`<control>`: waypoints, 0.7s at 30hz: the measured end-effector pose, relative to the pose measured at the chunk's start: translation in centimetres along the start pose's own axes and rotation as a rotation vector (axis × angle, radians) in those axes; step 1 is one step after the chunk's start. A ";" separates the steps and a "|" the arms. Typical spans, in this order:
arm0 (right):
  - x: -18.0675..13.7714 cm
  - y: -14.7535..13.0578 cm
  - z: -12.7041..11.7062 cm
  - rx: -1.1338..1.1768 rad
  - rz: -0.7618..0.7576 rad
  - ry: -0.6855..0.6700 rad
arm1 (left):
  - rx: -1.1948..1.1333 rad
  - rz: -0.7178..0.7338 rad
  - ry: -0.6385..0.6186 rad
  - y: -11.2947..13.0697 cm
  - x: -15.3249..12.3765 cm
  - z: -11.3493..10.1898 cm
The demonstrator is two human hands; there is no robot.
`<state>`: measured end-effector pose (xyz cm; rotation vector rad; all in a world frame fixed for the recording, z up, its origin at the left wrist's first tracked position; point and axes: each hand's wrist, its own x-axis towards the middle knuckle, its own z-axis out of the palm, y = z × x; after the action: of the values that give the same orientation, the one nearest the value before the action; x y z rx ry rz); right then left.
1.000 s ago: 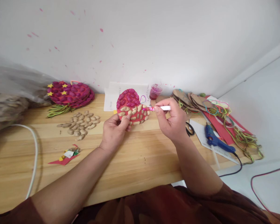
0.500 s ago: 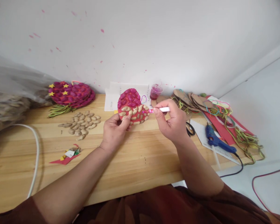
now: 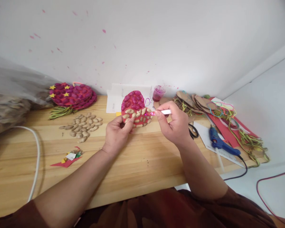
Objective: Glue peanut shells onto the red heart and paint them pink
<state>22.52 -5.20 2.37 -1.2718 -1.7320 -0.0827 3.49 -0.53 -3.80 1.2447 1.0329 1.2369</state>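
My left hand (image 3: 116, 134) grips the lower edge of a red round disc (image 3: 136, 109) covered with peanut shells, and holds it tilted up above the wooden table (image 3: 137, 158). The shells on its upper half are painted magenta; the lower ones are bare tan. My right hand (image 3: 174, 125) pinches a white-handled brush (image 3: 161, 112), whose pink tip touches the right side of the disc. A small cup of pink paint (image 3: 158, 93) stands just behind the disc, near the wall.
A pile of loose peanut shells (image 3: 83, 126) lies to the left, with a stack of painted discs (image 3: 72, 94) behind it. A blue glue gun (image 3: 219, 143), cardboard shapes (image 3: 192, 102), coloured strings (image 3: 244, 136), scissors and red paper crowd the right. A white cable (image 3: 35, 158) and paper scraps (image 3: 68, 157) lie at the left.
The disc and both hands have shifted slightly right and down. The brush tip stays on the disc's right side.
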 end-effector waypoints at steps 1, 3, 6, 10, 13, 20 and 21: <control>0.0 0.0 0.0 -0.001 0.001 0.005 | -0.002 -0.002 0.002 0.0 0.0 0.0; 0.0 0.1 0.0 -0.003 0.001 0.021 | -0.005 -0.004 0.004 0.0 0.0 0.0; 0.0 0.1 0.0 -0.003 -0.005 0.028 | -0.004 -0.005 0.000 -0.1 0.0 0.0; 0.1 0.1 0.0 0.007 -0.026 0.014 | 0.003 -0.011 -0.004 -0.1 0.0 0.0; 0.0 0.2 0.0 0.006 -0.024 0.034 | -0.006 0.000 -0.007 0.0 0.0 0.0; 0.0 0.3 0.0 0.000 -0.015 -0.004 | -0.024 -0.037 0.007 0.4 0.0 0.1; 0.0 0.2 0.0 0.004 -0.018 -0.009 | -0.032 -0.037 0.007 0.3 0.0 0.1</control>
<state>22.71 -5.11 2.28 -1.2557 -1.7504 -0.0841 3.60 -0.56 -3.48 1.1927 1.0335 1.2259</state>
